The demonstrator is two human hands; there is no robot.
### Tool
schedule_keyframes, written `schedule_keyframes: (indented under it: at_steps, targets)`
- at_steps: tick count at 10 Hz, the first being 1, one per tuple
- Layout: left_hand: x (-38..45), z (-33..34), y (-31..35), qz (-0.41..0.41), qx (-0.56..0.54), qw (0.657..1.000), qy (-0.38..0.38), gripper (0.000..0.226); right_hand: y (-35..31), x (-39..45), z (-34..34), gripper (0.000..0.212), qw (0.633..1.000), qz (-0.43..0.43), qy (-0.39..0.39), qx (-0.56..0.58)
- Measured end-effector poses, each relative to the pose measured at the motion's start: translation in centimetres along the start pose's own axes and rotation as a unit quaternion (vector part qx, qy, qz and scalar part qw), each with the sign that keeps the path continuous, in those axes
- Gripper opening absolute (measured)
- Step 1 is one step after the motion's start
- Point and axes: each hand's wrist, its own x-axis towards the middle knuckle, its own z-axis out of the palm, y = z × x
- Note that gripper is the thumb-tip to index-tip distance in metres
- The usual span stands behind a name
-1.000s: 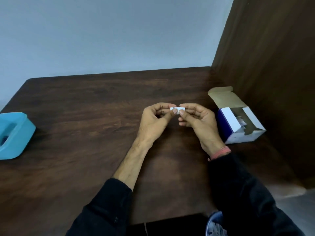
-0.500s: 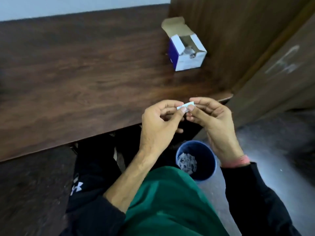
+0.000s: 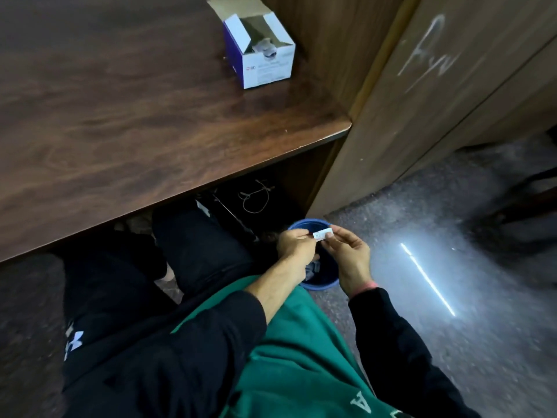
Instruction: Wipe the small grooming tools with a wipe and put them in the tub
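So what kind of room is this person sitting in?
Probably an office or clinic desk area: a dark wooden desk, an opened box of packets, wood-panel cabinets, and a blue bin on the floor.

Bare floor (image 3: 422,236) right of bin (image 3: 319,285), desk edge (image 3: 211,179) and panel (image 3: 376,140) hemming beyond

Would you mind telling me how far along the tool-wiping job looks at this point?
Early, it seems. Done: the wipe box stands open on the desk. In hand: both the left hand and right hand pinch a small white packet above the blue bin. Left: no grooming tools or tub appear in view, so wiping and stowing remain.
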Motion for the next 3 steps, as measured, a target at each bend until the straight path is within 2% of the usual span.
schedule_keyframes:
  at_steps: [1, 2, 3]
  targets:
    - [1.5, 0.1, -0.6, 0.008, 0.027, 0.999, 0.031, 0.026, 1.4, 1.8, -0.7, 0.013, 0.998, 0.029, 0.048, -0.006]
    - [1.1, -0.3, -0.5, 0.008, 0.036, 0.999, 0.036, 0.030, 3.2, 3.8, -1.4, 0.018, 0.992, 0.052, 0.085, -0.081]
    - [1.2, -0.6, -0.4, 0.012, 0.041, 0.999, 0.018, 0.040, 6.5, 7.3, -3.2, 0.027, 0.968, 0.088, 0.134, -0.194]
